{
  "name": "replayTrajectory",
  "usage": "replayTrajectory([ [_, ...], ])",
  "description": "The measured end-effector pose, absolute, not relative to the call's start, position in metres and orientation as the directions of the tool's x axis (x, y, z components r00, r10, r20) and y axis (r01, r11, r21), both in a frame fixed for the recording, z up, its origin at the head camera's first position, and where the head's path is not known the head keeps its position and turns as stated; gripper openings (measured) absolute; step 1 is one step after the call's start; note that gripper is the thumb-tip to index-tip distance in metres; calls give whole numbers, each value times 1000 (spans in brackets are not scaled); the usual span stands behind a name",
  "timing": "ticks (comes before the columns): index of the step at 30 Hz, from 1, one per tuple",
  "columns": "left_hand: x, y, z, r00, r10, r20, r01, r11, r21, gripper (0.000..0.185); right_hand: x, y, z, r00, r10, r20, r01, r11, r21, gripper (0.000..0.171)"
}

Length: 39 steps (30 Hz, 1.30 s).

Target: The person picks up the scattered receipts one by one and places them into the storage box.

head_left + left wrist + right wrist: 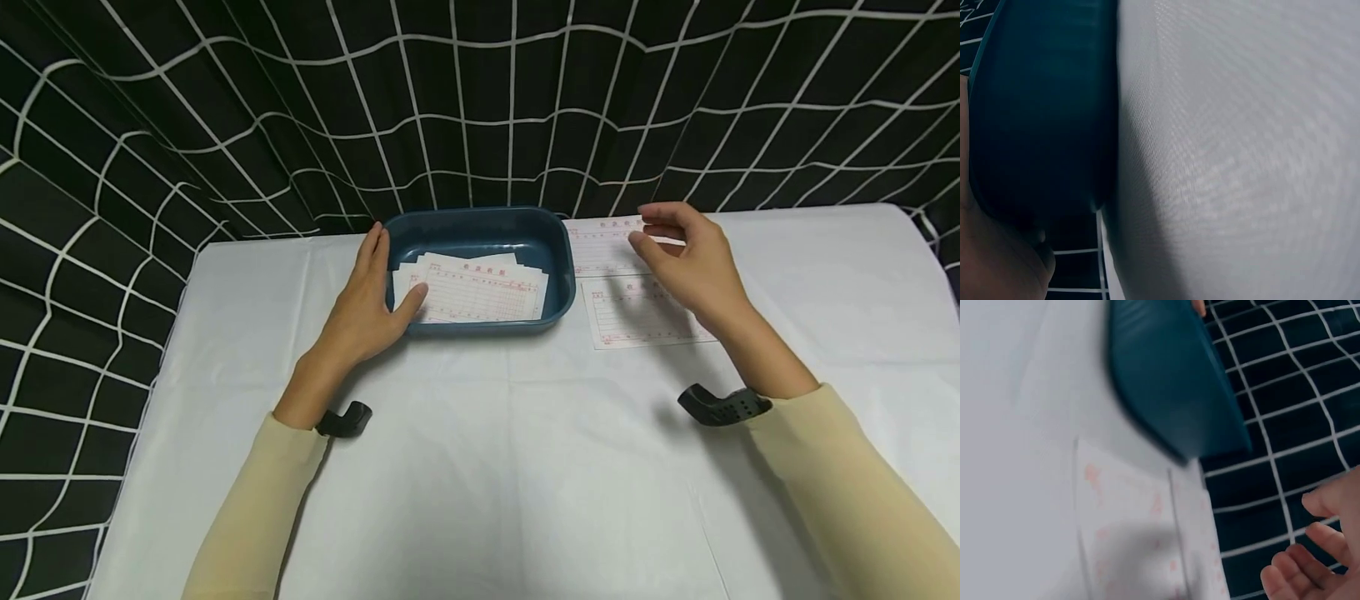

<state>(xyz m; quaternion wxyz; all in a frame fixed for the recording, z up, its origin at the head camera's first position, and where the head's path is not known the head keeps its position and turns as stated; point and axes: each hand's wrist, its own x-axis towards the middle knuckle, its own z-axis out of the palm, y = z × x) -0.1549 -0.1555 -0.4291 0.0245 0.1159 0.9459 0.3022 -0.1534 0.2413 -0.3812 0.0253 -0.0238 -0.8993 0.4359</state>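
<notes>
Left hand (371, 302): we see it resting against the left side of the tray (480, 223), fingers straight along the wall, thumb hooked over the rim onto the forms (480, 292) inside.
Right hand (690, 254): we see it hovering above two slips (637, 312), fingers loosely curved, holding nothing.
Tray: dark blue, at the table's (480, 467) far edge, near the checked curtain (480, 100).
Slips: flat on the cloth, just right of the tray.
</notes>
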Motion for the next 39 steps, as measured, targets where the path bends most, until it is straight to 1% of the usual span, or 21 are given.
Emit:
replayTrajectory([
  [8,-153,-155,-428,-974,227,21,197,796,573,95,-144,264,-394,-999,28,20,3,662,-749,51],
  [15,-153,-155,-428,-973,229,19,200,801,564,96,-133,278,-400,-995,-56,83,-97,729,-677,55],
  [18,-153,-156,-428,-973,229,25,203,801,564,95,-130,281,-404,-997,-49,65,-80,724,-685,59],
  [24,-152,-154,-430,-974,225,36,205,797,568,95,-126,287,-412,-999,18,46,-21,696,-717,59],
  [29,-152,-150,-433,-970,240,29,211,784,584,95,-120,300,-419,-998,37,55,-11,732,-681,59],
  [39,-154,-156,-429,-971,234,40,215,797,564,95,-122,306,-433,-997,-55,61,-82,775,-626,66],
])
